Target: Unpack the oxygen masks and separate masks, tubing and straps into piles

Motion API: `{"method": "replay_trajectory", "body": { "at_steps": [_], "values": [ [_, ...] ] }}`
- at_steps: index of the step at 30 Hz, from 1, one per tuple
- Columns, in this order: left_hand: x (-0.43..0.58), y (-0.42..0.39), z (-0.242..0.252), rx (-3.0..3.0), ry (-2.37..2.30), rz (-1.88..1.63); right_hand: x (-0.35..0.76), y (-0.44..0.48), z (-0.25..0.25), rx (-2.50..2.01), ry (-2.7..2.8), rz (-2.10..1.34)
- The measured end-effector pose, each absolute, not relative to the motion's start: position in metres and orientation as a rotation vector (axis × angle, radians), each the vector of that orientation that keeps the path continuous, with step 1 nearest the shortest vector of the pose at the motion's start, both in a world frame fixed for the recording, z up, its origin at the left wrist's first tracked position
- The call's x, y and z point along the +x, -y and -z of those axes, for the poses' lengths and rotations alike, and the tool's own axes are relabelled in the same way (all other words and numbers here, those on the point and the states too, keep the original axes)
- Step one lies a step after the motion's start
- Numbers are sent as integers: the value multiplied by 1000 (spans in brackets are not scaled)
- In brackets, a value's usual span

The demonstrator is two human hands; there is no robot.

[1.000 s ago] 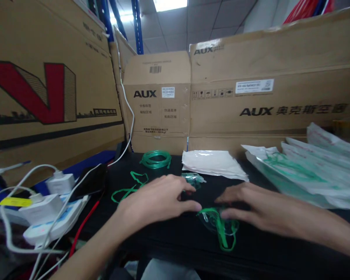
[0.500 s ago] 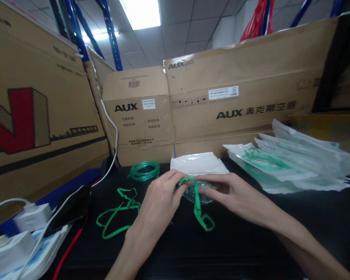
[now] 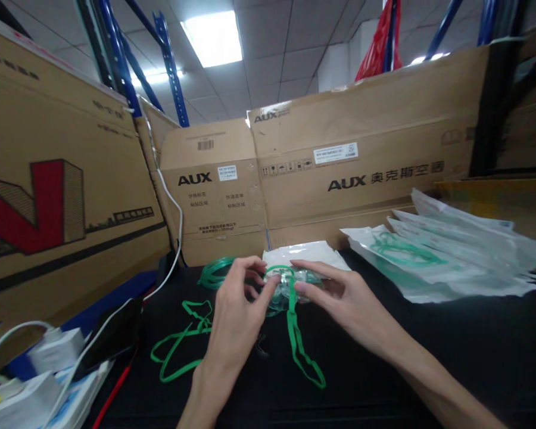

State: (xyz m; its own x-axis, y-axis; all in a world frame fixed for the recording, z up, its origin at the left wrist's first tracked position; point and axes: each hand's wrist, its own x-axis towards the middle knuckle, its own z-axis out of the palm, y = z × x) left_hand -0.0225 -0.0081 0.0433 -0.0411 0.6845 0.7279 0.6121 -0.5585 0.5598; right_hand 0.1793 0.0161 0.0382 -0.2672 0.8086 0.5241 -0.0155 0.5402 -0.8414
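Between my hands is a clear plastic oxygen mask (image 3: 277,305) with a green elastic strap (image 3: 293,333) hanging down its front onto the black table. My left hand (image 3: 236,313) has its thumb and fingertips at the mask's left side. The mask's right side is between the thumb and bent fingers of my right hand (image 3: 351,301). Both hands partly cover the mask. Another green elastic strap (image 3: 172,342) lies loose to the left. Behind my left hand sits a coil of green tubing (image 3: 212,274), partly hidden.
A white flat package (image 3: 326,253) lies behind the mask. Several clear-and-white pouches (image 3: 464,262) with green tubing are stacked at right. Cardboard panels (image 3: 304,202) wall the back and left. Chargers (image 3: 56,351), white cables and a dark phone-like slab (image 3: 111,333) sit at left.
The mask has turned in my hands, and its green strap now hangs longer and lower. My left hand's fingers have lifted and spread somewhat. The camera has tilted up slightly.
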Motion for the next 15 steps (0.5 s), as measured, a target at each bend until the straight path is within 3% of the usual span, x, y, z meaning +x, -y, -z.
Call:
{"method": "replay_trajectory", "body": {
  "at_steps": [4,8,15],
  "values": [
    [-16,13,-47,2044,-1384,-1581,182,-18,-36,-694,1682,-594],
    [-8,14,-44,2093,-1247,-1373,183,-17,-34,-674,1735,-534],
    [-9,12,-40,1964,-1131,-1331,182,-14,-41,-626,1734,-560]
  ]
}}
